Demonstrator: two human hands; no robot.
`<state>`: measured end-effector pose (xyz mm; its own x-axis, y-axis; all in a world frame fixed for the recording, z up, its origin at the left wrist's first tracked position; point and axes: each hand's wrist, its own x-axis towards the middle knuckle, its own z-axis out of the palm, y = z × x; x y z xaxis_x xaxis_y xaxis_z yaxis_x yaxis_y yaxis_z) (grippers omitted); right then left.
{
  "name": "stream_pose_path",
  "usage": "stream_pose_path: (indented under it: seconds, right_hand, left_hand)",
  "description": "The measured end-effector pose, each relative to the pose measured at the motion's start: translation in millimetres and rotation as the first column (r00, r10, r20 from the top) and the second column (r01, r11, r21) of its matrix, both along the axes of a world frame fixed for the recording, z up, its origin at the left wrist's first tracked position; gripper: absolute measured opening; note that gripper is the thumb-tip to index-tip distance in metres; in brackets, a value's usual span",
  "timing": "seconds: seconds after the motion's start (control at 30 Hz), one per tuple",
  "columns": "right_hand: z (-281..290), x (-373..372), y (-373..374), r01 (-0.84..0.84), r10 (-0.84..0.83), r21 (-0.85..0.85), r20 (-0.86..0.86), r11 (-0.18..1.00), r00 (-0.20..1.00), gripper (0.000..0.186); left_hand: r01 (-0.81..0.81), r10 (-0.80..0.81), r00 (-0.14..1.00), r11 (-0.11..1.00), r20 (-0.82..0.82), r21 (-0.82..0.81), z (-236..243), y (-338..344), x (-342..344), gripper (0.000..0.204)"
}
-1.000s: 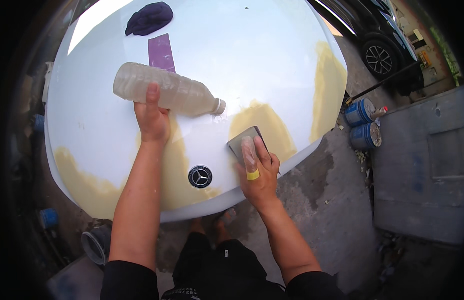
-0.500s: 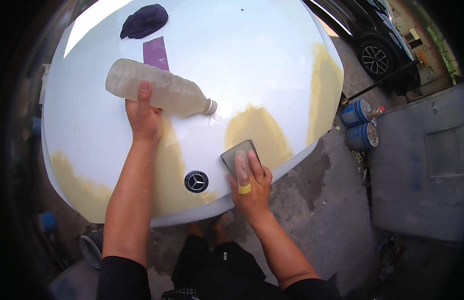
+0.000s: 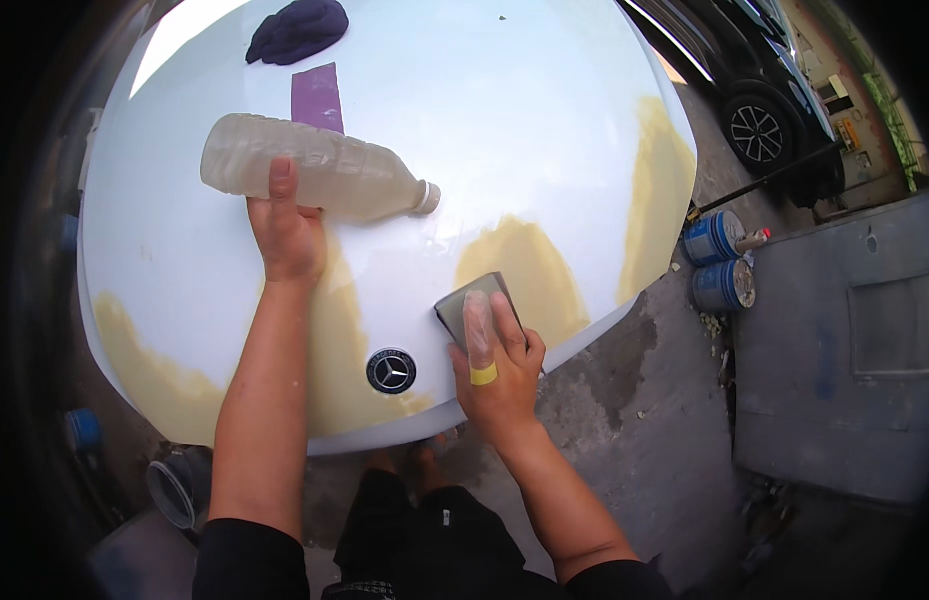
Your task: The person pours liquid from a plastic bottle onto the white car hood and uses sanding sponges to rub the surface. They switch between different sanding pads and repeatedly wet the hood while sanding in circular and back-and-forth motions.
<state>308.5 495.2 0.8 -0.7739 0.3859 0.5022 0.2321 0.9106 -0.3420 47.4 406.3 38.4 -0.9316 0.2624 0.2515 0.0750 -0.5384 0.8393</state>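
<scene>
My left hand (image 3: 286, 228) grips a cloudy plastic bottle (image 3: 314, 165) round its body, thumb on top. The bottle lies nearly level above a white car hood (image 3: 404, 265), its white cap (image 3: 431, 198) tilted slightly down to the right. My right hand (image 3: 499, 385) holds a grey sanding block (image 3: 454, 308) flat on the hood, fingers stretched over it. The block lies at the left side of a yellowish filler patch (image 3: 524, 265). One finger has a clear cover, held by yellow tape (image 3: 483, 374). The block's underside is hidden.
A purple sheet (image 3: 316, 97) and a dark cloth (image 3: 297, 30) lie farther up the hood. A round emblem (image 3: 391, 371) sits near its front edge. Blue-and-white buckets (image 3: 714, 238) stand on the right beside a grey panel (image 3: 834, 340). A dark car (image 3: 774, 110) is parked behind.
The sanding block has slid slightly left and up on the hood. The bottle has become a little more level, its cap end higher. Both hands keep their holds.
</scene>
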Motion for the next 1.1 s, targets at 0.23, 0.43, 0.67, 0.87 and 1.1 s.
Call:
stream_pose_path:
  seconds: [0.23,0.43,0.67,0.87,1.1]
  right_hand:
    - [28.4,-80.8,69.4,0.056,-0.056,0.006,-0.034,0.998,0.998,0.070]
    - [-5.8,-6.2,6.7,-0.006,0.006,0.074,-0.005,0.997,1.000,0.060]
    - [25.7,-84.1,77.8,0.109,-0.108,0.018,-0.043,0.994,0.993,0.061]
    - [-10.3,12.8,-14.7,0.092,-0.092,0.053,0.002,0.994,0.996,0.067]
    - [31.8,-83.0,65.9,0.117,-0.117,0.026,-0.017,0.993,0.993,0.057]
  left_hand:
    - [0.024,-0.024,1.000,1.000,0.001,0.012,-1.6,-0.4,-3.5,0.068]
    - [0.028,-0.028,0.999,1.000,-0.022,0.005,-1.7,0.4,-0.5,0.068]
    - [0.093,-0.093,0.995,0.996,-0.025,0.012,0.3,5.6,-0.1,0.067]
    - [0.083,-0.081,0.996,0.995,-0.027,0.058,6.2,3.6,0.2,0.060]
    - [0.132,-0.129,0.990,0.988,-0.050,0.076,3.4,5.2,-2.2,0.060]
